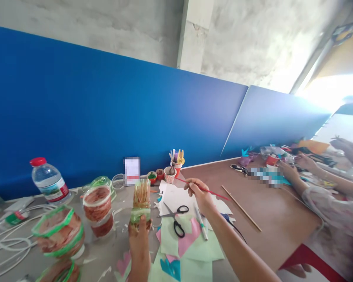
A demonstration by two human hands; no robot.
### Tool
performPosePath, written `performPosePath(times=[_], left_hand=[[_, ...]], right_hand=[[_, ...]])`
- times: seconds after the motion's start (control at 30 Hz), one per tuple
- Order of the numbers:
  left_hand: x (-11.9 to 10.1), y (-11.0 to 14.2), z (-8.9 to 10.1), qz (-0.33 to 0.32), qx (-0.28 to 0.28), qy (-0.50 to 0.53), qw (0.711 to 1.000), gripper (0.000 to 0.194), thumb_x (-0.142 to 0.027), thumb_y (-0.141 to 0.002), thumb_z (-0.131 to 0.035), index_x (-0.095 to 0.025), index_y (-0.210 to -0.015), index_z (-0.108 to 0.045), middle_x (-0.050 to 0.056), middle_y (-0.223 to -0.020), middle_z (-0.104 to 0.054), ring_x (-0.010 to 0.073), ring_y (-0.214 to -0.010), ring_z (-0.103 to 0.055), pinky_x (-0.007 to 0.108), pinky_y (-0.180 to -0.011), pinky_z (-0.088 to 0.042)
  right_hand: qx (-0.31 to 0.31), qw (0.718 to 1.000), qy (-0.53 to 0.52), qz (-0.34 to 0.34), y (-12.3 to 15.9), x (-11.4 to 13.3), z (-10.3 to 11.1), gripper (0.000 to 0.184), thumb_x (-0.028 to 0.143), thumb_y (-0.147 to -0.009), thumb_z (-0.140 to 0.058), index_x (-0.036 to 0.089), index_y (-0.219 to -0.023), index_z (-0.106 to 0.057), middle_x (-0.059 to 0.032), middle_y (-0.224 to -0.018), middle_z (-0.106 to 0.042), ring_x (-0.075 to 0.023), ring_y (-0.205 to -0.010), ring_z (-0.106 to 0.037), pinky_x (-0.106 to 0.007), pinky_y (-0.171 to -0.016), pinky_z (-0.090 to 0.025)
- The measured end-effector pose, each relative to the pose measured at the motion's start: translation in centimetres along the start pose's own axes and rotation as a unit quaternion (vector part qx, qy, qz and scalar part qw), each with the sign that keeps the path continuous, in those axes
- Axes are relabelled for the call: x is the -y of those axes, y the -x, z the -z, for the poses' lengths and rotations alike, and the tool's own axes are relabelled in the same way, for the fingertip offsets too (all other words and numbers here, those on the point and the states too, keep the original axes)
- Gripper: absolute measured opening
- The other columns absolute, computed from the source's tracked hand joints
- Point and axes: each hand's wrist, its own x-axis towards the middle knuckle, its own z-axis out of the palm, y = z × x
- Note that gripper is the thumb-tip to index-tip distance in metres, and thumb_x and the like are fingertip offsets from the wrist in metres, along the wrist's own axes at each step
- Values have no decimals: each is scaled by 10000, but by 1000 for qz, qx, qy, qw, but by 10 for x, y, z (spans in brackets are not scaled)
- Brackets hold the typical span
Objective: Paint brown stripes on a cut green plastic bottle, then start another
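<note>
My left hand [139, 239] is closed around the base of a small clear jar [141, 200] painted with orange-brown strokes and a green band, held upright above the table. My right hand [200, 194] pinches a thin red paintbrush [211, 191] whose tip points left toward small paint cups [164, 174]. Black-handled scissors [176, 218] and a white pen [200, 222] lie on white, green and pink paper sheets [191, 244] between my arms.
Several painted plastic containers [60, 233] with green rims stand at the left beside a water bottle [49, 181] and white cables [6, 243]. A wooden stick [241, 208] lies on the brown table. Another person [326, 196] works at the right. A blue partition [120, 117] backs the table.
</note>
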Motion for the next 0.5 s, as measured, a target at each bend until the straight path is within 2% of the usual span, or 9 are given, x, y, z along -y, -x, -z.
performPosePath(times=[0.1,0.13,0.2,0.3,0.43,0.5], left_hand=[[-1,-1,1,16,7,-1,1000,414,-414,-596,-743,-210,-894,-540,-2,-678,-649,185,-548,-638,323,-566,-508],[0,-2,2,19,6,0,1000,415,-418,-600,-742,-211,-894,-536,-1,-678,-646,189,-553,-643,326,-571,-512],[0,-3,3,24,1,4,1000,406,-438,-614,-733,-215,-884,-528,-2,-657,-636,198,-553,-645,335,-572,-520],[1,-4,5,31,-5,12,999,397,-472,-634,-722,-224,-871,-524,4,-633,-628,215,-558,-647,356,-580,-529],[3,-4,8,41,1,-11,999,398,-517,-664,-695,-226,-882,-534,35,-634,-646,257,-605,-668,401,-627,-544],[4,-5,8,42,-1,-18,999,391,-537,-681,-669,-224,-876,-536,45,-641,-656,260,-596,-669,412,-633,-547]], right_hand=[[29,991,126,38,-34,13,-20,116,222,-752,-519,173,-796,-615,-12,-642,-644,-110,-489,-484,-252,-504,-389],[45,980,188,51,-46,16,-28,125,201,-759,-493,169,-770,-614,-24,-659,-652,-122,-520,-516,-256,-521,-407],[89,939,325,64,-69,18,-44,180,167,-778,-450,168,-771,-630,-43,-726,-678,-147,-608,-583,-266,-570,-445],[118,903,408,63,-95,14,-65,197,159,-798,-464,181,-785,-659,-42,-799,-698,-179,-723,-624,-294,-652,-470],[141,858,492,53,-117,1,-85,205,163,-845,-489,163,-772,-681,-70,-809,-703,-224,-803,-629,-339,-719,-471],[155,830,532,57,-124,-4,-92,179,200,-881,-519,141,-849,-685,-89,-884,-698,-232,-855,-630,-353,-760,-488]])
